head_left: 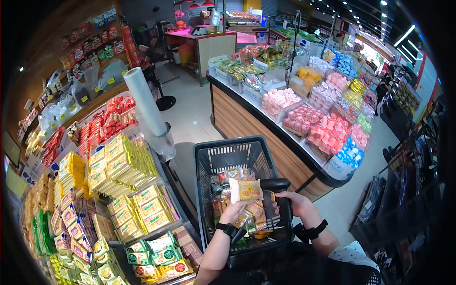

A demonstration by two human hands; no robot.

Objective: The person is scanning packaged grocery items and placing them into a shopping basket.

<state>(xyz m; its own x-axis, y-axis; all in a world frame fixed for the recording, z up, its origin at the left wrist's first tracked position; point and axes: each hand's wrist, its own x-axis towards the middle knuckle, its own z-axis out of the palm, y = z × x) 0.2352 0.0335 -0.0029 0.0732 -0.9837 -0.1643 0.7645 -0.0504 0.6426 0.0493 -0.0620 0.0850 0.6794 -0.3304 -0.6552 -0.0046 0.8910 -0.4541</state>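
My left hand [232, 211] is over the black shopping basket [198, 190], its fingers closed on a packaged snack [246, 191] in a clear and pale yellow wrapper with an orange print. Beneath it, several small wrapped snacks [233, 175] lie in the basket. At the basket's right side my right hand [295, 203] has its fingers wrapped round the black handle [286, 213]. Part of its grip is hidden behind that handle. Each wrist wears a black band.
On my left, a display holds stacked yellow snack packs [111, 164] and green-and-white packs [164, 249]. A roll of plastic bags [145, 102] rises behind it. To the right stands a wood-sided counter [251, 128] with bins of wrapped sweets [327, 135].
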